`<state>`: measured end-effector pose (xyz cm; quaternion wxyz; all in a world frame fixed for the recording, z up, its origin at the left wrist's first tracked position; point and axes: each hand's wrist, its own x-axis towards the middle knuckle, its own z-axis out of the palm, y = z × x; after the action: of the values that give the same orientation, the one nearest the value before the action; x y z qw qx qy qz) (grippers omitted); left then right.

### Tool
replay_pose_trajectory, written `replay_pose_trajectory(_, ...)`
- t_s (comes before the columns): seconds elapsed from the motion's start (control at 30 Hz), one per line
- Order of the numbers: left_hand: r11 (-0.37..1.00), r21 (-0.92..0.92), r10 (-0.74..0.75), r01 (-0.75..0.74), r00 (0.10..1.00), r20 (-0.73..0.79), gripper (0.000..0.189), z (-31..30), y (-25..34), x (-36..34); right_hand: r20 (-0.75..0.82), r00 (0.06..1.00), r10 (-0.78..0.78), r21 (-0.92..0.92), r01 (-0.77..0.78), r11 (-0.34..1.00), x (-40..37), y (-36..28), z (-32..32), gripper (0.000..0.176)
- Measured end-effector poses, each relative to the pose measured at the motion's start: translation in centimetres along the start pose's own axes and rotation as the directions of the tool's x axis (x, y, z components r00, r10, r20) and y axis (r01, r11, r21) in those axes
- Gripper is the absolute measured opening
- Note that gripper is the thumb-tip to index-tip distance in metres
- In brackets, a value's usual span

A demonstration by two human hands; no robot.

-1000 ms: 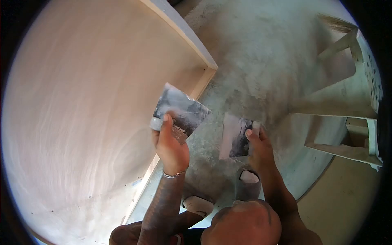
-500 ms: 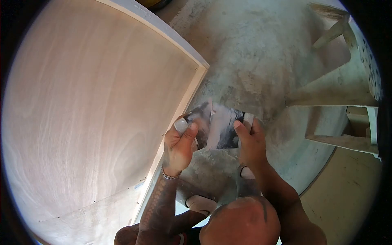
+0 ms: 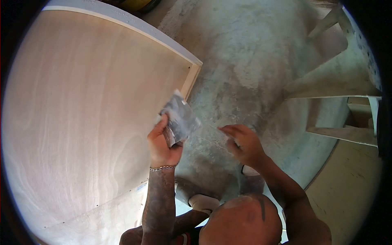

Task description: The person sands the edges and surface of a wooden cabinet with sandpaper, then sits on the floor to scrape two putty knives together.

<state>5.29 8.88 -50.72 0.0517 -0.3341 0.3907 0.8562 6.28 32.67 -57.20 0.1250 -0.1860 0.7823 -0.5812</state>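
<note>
My left hand (image 3: 162, 145) grips a dusty sheet (image 3: 181, 117), dark grey with whitish smears, its thumb over the near face and its fingers behind. The sheet is tilted and overlaps the corner of a pale wooden panel (image 3: 102, 110) in this view. To the right, my right hand (image 3: 244, 143) is apart from the sheet. Its fingers point left, slightly bent and blurred, with a gap to the thumb and nothing seen between them.
Beneath my hands is a grey, dust-marked floor (image 3: 245, 77). A dusty plastic stool (image 3: 335, 83) lies on its side at the right, near a tan surface (image 3: 347, 179). The panel's raised frame edge (image 3: 192, 79) runs along my left. My feet are below my forearms.
My right hand has let go of the sheet and moved slightly down. My left hand has shifted left and up with the sheet, which is now tilted and looks smaller.
</note>
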Motion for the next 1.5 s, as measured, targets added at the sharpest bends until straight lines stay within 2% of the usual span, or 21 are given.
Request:
replay_pose_trajectory(0.03,0.974,0.106,0.208,-0.200,0.976,-0.064,0.032,0.6,0.1,0.1,0.009,0.960,0.279,0.190,-0.275,0.943,-0.3,0.0,0.2,0.036)
replay_pose_trajectory(0.07,0.920,0.201,0.351,-0.337,0.935,-0.039,0.031,0.2,-0.1,0.3,0.008,0.959,0.282,0.197,-0.278,0.940,-0.3,-0.3,0.3,0.036)
replay_pose_trajectory(0.1,0.919,0.210,0.349,-0.334,0.936,-0.039,0.031,0.4,-0.2,0.2,0.017,0.907,0.421,0.632,-0.336,0.698,-0.1,-1.0,0.4,0.032)
replay_pose_trajectory(0.13,0.878,0.274,0.415,-0.392,0.909,-0.028,0.028,0.8,-0.6,0.0,0.090,0.842,0.531,0.916,-0.280,0.287,0.2,-1.5,0.7,0.028)
replay_pose_trajectory(0.17,0.830,0.334,0.477,-0.447,0.879,-0.008,0.026,1.2,-1.1,0.0,0.084,0.841,0.535,0.921,-0.270,0.280,0.5,-1.7,1.3,0.028)
replay_pose_trajectory(0.23,0.773,0.428,0.497,-0.468,0.866,0.049,0.031,1.1,-1.8,-0.4,0.149,0.828,0.541,0.955,-0.262,0.138,1.2,-2.1,2.4,0.023)
replay_pose_trajectory(0.3,0.553,0.697,0.448,-0.457,0.868,0.213,0.036,0.7,-2.1,-0.7,0.154,0.821,0.550,0.966,-0.241,0.089,1.9,-2.2,3.3,0.022)
replay_pose_trajectory(0.37,0.561,0.730,0.383,-0.390,0.904,0.189,0.039,0.9,-1.3,-1.5,0.164,0.812,0.561,0.974,-0.223,0.039,2.5,-1.1,3.9,0.022)
replay_pose_trajectory(0.43,0.620,0.734,0.156,-0.277,0.960,0.231,0.038,-0.6,1.3,-1.3,0.136,0.813,0.567,0.940,-0.286,0.185,3.4,1.3,4.6,0.023)
replay_pose_trajectory(0.5,0.603,0.778,0.043,-0.174,0.982,0.186,0.036,-1.8,3.1,-1.3,0.084,0.806,0.586,0.954,-0.235,0.186,5.5,2.8,4.6,0.022)
replay_pose_trajectory(0.57,0.389,0.901,0.172,-0.191,0.976,0.133,0.033,-3.0,3.5,-1.0,0.028,0.795,0.605,0.964,-0.183,0.195,7.8,4.3,4.6,0.022)
replay_pose_trajectory(0.63,0.346,0.911,0.216,-0.224,0.964,0.155,0.029,-3.8,3.3,-0.6,-0.070,0.792,0.607,0.955,-0.123,0.270,10.1,5.7,5.1,0.023)
replay_pose_trajectory(0.7,0.260,0.958,0.274,-0.123,0.960,0.048,0.027,-4.3,3.4,-0.9,-0.117,0.801,0.587,0.956,-0.069,0.285,11.8,6.9,5.7,0.023)
replay_pose_trajectory(0.77,0.281,0.949,0.285,-0.139,0.957,0.056,0.027,-4.7,3.0,-0.8,-0.160,0.811,0.563,0.952,-0.023,0.304,12.7,7.7,6.1,0.023)
replay_pose_trajectory(0.83,0.305,0.939,0.301,-0.158,0.951,0.062,0.027,-5.2,2.9,-0.7,-0.106,0.804,0.585,0.934,-0.122,0.337,13.5,7.8,6.0,0.023)
replay_pose_trajectory(0.97,0.297,0.926,0.319,-0.232,0.938,0.133,0.029,-5.9,2.7,-0.4,-0.112,0.791,0.602,0.905,-0.170,0.391,14.4,7.9,6.5,0.022)
replay_pose_trajectory(1.07,0.338,0.909,0.336,-0.244,0.934,0.126,0.030,-6.1,2.5,-0.3,-0.185,0.817,0.546,0.909,-0.068,0.410,14.8,7.2,6.6,0.024)
replay_pose_trajectory(1.13,0.344,0.906,0.341,-0.248,0.932,0.125,0.031,-6.3,2.4,-0.3,-0.185,0.807,0.561,0.774,-0.233,0.589,15.3,6.5,6.1,0.027)
replay_pose_trajectory(1.23,0.349,0.902,0.371,-0.253,0.921,0.114,0.032,-6.3,2.4,-0.4,-0.253,0.785,0.566,0.684,-0.268,0.678,16.2,4.9,6.6,0.036)
replay_pose_trajectory(1.4,0.432,0.858,0.385,-0.279,0.917,0.104,0.030,-5.7,1.8,-0.2,-0.450,0.760,0.468,0.546,-0.180,0.818,17.0,1.4,8.2,0.049)
replay_pose_trajectory(1.5,0.370,0.899,0.357,-0.235,0.929,0.096,0.029,-6.2,2.4,-0.4,-0.494,0.755,0.431,0.491,-0.166,0.855,17.1,-0.4,9.1,0.058)
